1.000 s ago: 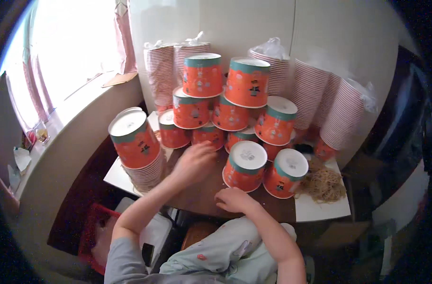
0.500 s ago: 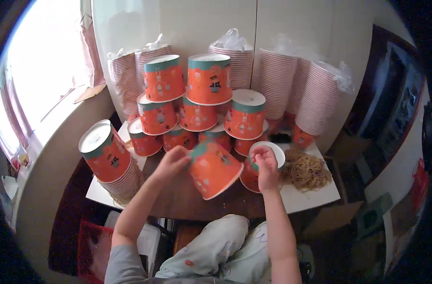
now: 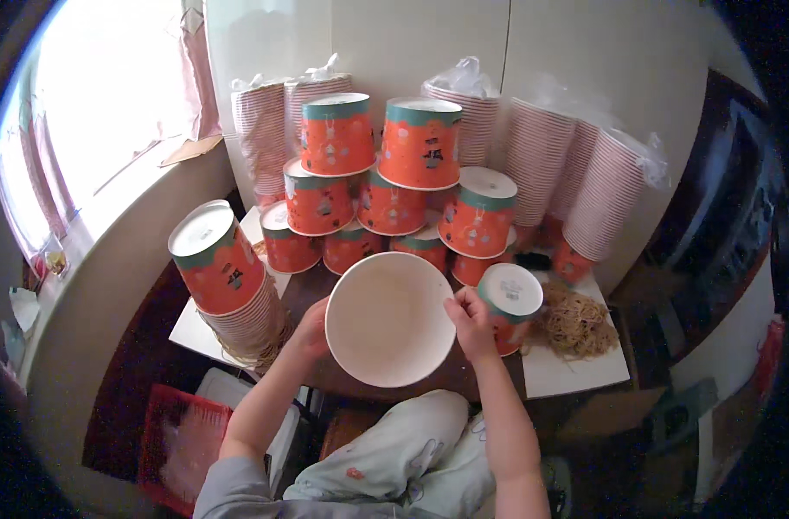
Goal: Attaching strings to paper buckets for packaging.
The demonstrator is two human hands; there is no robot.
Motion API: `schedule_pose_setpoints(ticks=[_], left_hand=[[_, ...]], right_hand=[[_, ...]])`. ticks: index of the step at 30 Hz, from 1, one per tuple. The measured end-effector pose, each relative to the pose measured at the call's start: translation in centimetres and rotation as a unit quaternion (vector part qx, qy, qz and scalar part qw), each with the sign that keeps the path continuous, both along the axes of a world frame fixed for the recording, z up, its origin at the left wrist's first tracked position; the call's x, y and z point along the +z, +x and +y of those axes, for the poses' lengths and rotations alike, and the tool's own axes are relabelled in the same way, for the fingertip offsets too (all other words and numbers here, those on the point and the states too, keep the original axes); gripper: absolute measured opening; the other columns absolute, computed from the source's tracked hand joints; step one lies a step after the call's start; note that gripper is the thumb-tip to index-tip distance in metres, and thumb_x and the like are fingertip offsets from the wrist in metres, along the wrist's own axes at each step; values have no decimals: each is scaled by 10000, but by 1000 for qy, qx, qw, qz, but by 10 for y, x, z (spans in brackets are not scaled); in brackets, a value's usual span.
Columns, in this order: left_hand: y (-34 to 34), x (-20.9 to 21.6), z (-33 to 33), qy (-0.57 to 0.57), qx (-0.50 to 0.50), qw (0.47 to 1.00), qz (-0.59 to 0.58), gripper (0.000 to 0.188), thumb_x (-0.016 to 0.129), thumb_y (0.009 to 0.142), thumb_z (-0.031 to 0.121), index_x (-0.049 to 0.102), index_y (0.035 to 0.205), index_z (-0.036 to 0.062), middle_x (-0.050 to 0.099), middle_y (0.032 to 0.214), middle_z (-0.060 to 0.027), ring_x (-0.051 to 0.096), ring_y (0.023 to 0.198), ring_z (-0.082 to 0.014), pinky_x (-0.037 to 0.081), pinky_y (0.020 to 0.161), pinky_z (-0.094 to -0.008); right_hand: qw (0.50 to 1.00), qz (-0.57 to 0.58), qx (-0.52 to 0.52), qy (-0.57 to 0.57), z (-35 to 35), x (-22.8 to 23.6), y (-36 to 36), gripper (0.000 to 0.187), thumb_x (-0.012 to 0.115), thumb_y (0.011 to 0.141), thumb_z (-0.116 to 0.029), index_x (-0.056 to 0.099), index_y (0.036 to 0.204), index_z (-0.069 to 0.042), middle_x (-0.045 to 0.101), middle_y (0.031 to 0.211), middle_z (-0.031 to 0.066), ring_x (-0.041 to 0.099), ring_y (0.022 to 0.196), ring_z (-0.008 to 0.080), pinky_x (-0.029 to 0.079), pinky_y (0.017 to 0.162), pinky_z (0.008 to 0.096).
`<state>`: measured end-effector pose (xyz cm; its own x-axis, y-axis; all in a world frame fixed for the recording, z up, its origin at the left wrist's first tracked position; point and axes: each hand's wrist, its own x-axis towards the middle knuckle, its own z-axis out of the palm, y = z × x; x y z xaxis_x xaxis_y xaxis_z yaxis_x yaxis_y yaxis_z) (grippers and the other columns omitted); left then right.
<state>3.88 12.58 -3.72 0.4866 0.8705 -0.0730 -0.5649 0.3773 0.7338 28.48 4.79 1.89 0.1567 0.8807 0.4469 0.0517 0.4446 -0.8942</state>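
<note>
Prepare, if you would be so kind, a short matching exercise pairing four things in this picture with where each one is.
Things:
1. Open bucket, white inside showing
2. Tan stringy tangle
3. Red basket
4. Pink curtain

Places:
A. In the lower left of the picture
B. Beside the bright window
C. Between the left hand and the right hand
D. On the white surface at the right

Right pairs: 1-C, 2-D, 3-A, 4-B.
</note>
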Motion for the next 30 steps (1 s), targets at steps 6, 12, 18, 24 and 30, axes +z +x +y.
schedule_pose_setpoints(ticks=[6,12,18,24,30], left_hand=[[14,-8,-9,41,39,991,122,329,474,860,203,471,1126,8,554,1047,-98,557,917,-176,471,778,-317],[17,20,-38,46,84,992,80,381,397,898,243,386,1207,20,493,1148,-91,472,1047,-177,370,899,-292],[21,22,-48,105,56,970,212,399,414,856,106,361,1240,13,498,1123,-75,467,1040,-152,366,886,-271],[29,-4,-35,121,27,971,204,363,398,851,87,403,1205,3,513,1103,-76,475,1027,-153,372,874,-270],[44,-2,-29,117,11,977,180,365,384,850,83,402,1202,-9,513,1106,-80,479,1022,-159,369,880,-274]], right_hand=[[986,-99,-83,108,-7,1,-8,264,561,764,-154,380,595,-65,358,526,-21,349,493,67,289,437,244],[987,-102,-119,-18,6,-12,-3,265,547,683,-137,392,505,-17,410,444,49,400,452,102,303,419,299],[959,-233,-119,-109,2,-14,10,249,552,690,-226,492,566,-19,505,519,119,502,498,202,379,482,354],[910,-320,5,-265,-16,-5,43,324,575,775,-326,556,642,-31,563,575,85,538,521,170,431,507,316],[966,-44,-234,-101,-26,-26,127,179,555,819,-193,532,911,-41,568,779,48,529,656,107,436,574,233]])
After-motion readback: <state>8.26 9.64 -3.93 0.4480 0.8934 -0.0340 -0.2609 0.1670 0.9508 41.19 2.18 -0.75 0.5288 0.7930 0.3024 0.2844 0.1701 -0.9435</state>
